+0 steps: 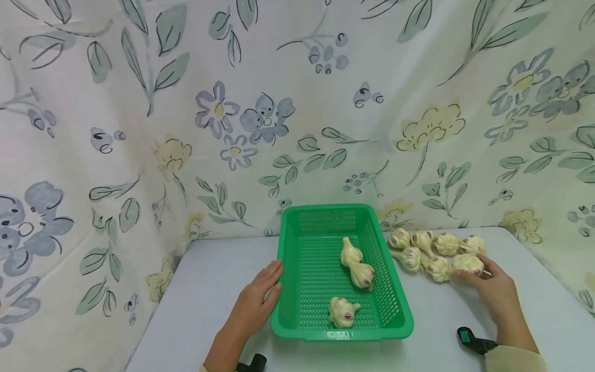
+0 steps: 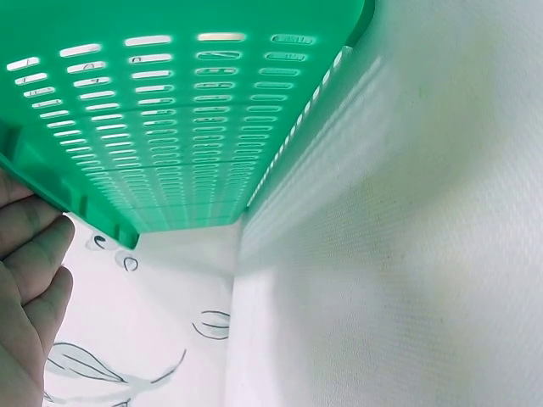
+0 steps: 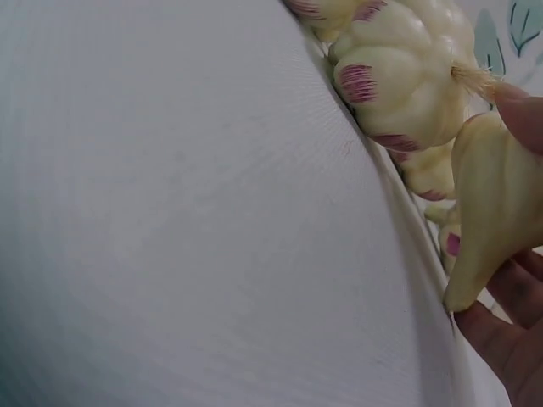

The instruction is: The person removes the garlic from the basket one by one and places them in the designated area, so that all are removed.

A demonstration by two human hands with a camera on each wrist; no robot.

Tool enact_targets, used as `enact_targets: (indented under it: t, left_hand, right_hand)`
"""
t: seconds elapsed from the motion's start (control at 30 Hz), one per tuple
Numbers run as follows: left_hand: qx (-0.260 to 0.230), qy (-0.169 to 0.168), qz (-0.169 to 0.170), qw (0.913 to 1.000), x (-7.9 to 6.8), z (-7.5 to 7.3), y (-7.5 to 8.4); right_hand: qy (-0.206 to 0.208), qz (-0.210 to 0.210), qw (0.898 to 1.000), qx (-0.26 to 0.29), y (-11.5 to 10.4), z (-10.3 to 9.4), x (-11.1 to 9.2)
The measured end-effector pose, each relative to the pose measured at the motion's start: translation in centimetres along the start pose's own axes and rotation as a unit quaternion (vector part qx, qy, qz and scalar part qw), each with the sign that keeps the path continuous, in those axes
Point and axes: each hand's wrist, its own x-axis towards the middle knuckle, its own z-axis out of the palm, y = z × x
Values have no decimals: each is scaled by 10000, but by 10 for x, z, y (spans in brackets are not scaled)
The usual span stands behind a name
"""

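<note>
My left hand (image 1: pixel 253 302) rests with extended fingers against the left rim of a green plastic basket (image 1: pixel 290 315). Inside the basket lie two garlic bulbs (image 1: pixel 362 275) touching near its right side and a single bulb (image 1: pixel 343 312) near the front. On the right, my right hand (image 1: pixel 499 292) holds a garlic bulb (image 3: pixel 501 203) between thumb and fingers, at the edge of a group of several bulbs (image 1: pixel 438 268). In the right wrist view, another bulb (image 3: pixel 407 72) with purple streaks sits close to the thumb. Part of the held bulb is cut off there.
A white-covered table (image 1: pixel 209 274) carries everything. Behind it hangs a floral cloth (image 1: pixel 297 103), which also drapes at both sides. Black straps with small devices (image 1: pixel 475 342) are worn at the wrists.
</note>
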Motion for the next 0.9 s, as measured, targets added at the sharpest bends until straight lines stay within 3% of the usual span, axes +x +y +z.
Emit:
enact_targets:
  t: [0.33, 0.6, 0.9]
  left_hand:
    - [54, 14, -12, 10000, -1, 0, -1]
    - [44, 98, 88, 9999, -1, 1, -2]
    - [10, 22, -26, 10000, -1, 0, 0]
  right_hand:
    - [179, 2, 9998, -50, 4, 2, -1]
    - [137, -18, 9999, 72, 4, 2, -1]
    - [121, -35, 9998, -121, 6, 4, -2]
